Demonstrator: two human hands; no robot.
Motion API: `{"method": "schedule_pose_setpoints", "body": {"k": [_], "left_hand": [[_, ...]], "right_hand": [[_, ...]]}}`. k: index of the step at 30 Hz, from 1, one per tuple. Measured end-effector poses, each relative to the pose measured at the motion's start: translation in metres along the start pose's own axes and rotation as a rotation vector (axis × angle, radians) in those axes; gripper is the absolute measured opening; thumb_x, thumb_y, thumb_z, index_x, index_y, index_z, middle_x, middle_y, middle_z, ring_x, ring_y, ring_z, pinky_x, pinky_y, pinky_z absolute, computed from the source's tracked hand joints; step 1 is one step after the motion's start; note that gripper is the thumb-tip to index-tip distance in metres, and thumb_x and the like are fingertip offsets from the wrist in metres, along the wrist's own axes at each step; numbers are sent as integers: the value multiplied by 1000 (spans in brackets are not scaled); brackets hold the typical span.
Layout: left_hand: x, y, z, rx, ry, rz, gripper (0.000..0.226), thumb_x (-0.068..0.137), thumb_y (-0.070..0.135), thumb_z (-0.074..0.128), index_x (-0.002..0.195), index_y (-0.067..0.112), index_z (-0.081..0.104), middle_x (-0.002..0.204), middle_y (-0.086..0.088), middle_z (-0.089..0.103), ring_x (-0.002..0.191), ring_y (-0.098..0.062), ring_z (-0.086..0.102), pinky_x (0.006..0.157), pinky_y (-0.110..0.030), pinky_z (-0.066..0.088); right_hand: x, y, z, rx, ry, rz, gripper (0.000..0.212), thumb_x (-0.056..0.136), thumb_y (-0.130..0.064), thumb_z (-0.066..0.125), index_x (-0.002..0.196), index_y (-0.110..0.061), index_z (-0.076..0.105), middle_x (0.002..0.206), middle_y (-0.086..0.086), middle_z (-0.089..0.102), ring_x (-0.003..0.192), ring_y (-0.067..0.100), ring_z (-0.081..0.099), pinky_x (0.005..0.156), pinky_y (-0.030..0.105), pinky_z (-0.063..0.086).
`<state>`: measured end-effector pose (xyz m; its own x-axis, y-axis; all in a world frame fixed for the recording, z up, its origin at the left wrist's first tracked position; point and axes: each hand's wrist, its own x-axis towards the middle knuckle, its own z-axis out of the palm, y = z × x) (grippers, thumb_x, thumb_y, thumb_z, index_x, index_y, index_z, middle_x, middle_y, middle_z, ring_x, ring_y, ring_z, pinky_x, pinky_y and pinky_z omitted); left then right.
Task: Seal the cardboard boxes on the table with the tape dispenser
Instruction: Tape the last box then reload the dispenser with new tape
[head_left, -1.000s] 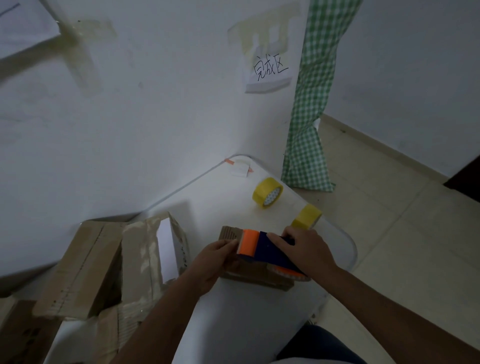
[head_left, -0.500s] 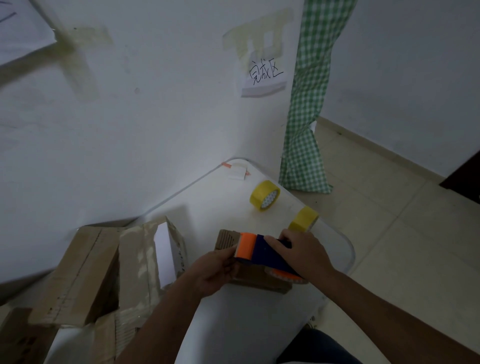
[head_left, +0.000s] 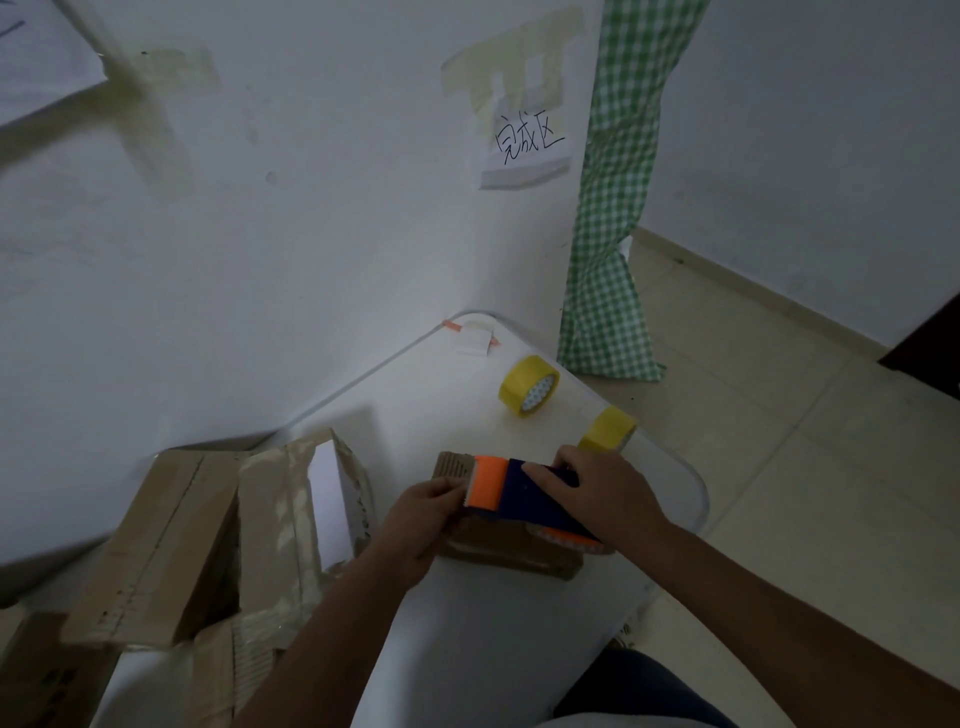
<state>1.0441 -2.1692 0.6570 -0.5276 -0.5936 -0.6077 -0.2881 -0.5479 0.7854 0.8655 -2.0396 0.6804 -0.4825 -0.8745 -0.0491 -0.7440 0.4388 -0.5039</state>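
Both forearms are bare, with no sleeves showing. The left hand (head_left: 423, 525) and right hand (head_left: 605, 499) wear no gloves. Dark blue trousers (head_left: 639, 691) cover the lap

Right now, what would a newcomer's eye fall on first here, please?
The orange and navy plastic tape dispenser, gripped by the right hand atop the small brown cardboard box that the left hand steadies. Beyond it, two yellow tape rolls sit near the white table edge.

The tape dispenser (head_left: 524, 499) is sitting on top of the small cardboard box (head_left: 511, 551) at the table's (head_left: 467, 649) right side. Two tape rolls (head_left: 529, 385) (head_left: 608, 428) are lying behind it, and a heap of cardboard boxes (head_left: 208, 540) is piling up to its left.
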Motion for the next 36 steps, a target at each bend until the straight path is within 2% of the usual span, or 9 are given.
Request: {"method": "schedule_pose_setpoints", "body": {"k": [3, 6, 9, 11, 24, 28, 30, 33, 36], "left_hand": [[-3, 8, 3, 32, 33, 87, 12, 95, 9, 61, 90, 4, 71, 80, -14, 72, 69, -21, 67, 63, -29, 55], [-1, 17, -6, 34, 121, 167, 12, 93, 7, 62, 86, 6, 72, 76, -9, 71, 72, -19, 65, 69, -28, 54], [6, 26, -33, 8, 263, 194, 10, 93, 5, 63, 87, 6, 70, 74, -6, 66, 71, -13, 59, 71, -21, 51], [10, 28, -43, 28, 283, 189, 8, 93, 6, 64, 88, 6, 70, 74, -6, 64, 70, -13, 58, 72, -20, 51], [29, 9, -50, 292, 366, 209, 9, 95, 15, 62, 90, 11, 68, 80, -8, 66, 78, -17, 61, 76, -23, 51], [32, 3, -51, 379, 421, 200, 12, 96, 25, 63, 90, 14, 66, 84, -6, 67, 82, -19, 63, 81, -32, 51], [34, 0, -49, 439, 477, 215, 12, 95, 26, 63, 90, 16, 65, 82, -3, 66, 81, -19, 62, 78, -31, 49], [34, -6, -41, 507, 547, 217, 10, 98, 25, 59, 95, 15, 61, 84, 1, 63, 79, -12, 57, 66, -22, 40], [38, -15, -39, 561, 582, 230, 11, 99, 23, 56, 98, 13, 60, 89, -1, 63, 83, -13, 57, 64, -20, 36]], "right_hand": [[5, -3, -6, -28, 1, -34, 53, 91, -64, 41, 80, -15, 58, 69, 3, 61, 61, 14, 58, 53, 27, 43], [10, 0, -11, -69, -16, -66, 52, 91, -64, 40, 74, -18, 56, 66, 2, 59, 58, 13, 56, 50, 24, 38], [12, 7, -17, -92, -52, -63, 47, 91, -65, 40, 65, -26, 47, 62, -2, 54, 56, 10, 53, 49, 21, 34], [13, 8, -17, -108, -69, -61, 46, 91, -65, 39, 64, -28, 43, 62, -4, 52, 57, 10, 53, 48, 21, 33], [26, -1, 1, -248, -119, -53, 53, 92, -67, 35, 73, -20, 50, 63, -4, 48, 59, 13, 51, 53, 26, 40], [32, -10, 8, -296, -146, -37, 55, 92, -68, 34, 75, -19, 52, 67, -2, 50, 65, 16, 56, 59, 31, 46], [33, -14, 11, -340, -149, -31, 55, 92, -68, 32, 74, -19, 49, 66, -2, 47, 66, 17, 55, 56, 31, 42], [34, -20, 13, -372, -171, -17, 53, 93, -67, 32, 71, -20, 43, 67, -2, 46, 66, 18, 54, 55, 30, 41], [35, -27, 14, -384, -185, -8, 52, 94, -65, 33, 69, -21, 41, 67, -2, 43, 66, 17, 52, 55, 29, 41]]}}
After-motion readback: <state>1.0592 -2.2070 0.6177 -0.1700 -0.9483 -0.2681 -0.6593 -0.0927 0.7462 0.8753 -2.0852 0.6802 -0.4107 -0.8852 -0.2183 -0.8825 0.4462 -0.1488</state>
